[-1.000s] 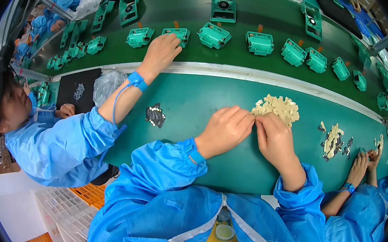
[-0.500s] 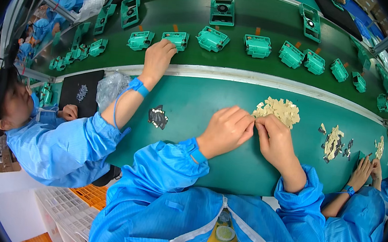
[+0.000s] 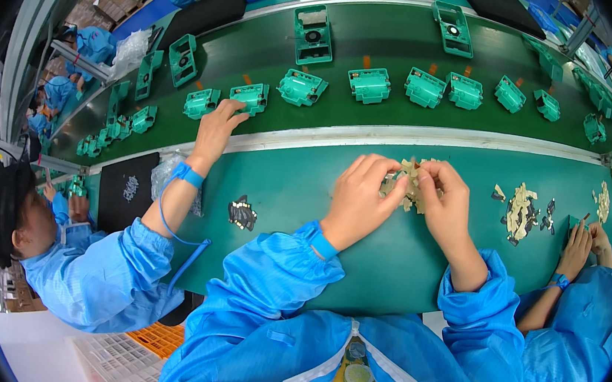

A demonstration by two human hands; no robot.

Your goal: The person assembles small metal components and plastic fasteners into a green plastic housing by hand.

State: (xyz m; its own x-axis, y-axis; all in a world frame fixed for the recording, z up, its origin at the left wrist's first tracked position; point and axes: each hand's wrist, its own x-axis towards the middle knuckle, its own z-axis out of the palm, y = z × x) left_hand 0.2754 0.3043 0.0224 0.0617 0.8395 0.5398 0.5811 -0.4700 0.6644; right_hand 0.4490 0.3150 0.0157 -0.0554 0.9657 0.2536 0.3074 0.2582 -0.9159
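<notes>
My left hand (image 3: pixel 364 201) and my right hand (image 3: pixel 445 205) are raised over the green worktop, side by side. The fingers of both are curled in, thumbs toward index fingers. Between the fingertips shows a small brownish strip (image 3: pixel 414 163), too small to name; the right fingertips pinch toward it. What the left fingers close on is hidden. Just beneath and behind my fingers lies a pile of small cream-coloured pieces (image 3: pixel 413 196), partly covered by the hands. Blue bands circle my left wrist, and blue sleeves cover both forearms.
Ahead, behind a pale rail (image 3: pixel 372 132), a green conveyor (image 3: pixel 260 59) carries several teal plastic housings (image 3: pixel 368 86). A co-worker's hand (image 3: pixel 217 126) touches one at left. Dark pieces (image 3: pixel 242 214) lie left of me; cream and black pieces (image 3: pixel 521 214) lie right, near another co-worker's hands (image 3: pixel 576 245).
My hands have risen slightly and their fingertips have drawn a little apart, now in front of the cream pile. The view has shifted; housings appear further left. The left co-worker's hand stays at a housing.
</notes>
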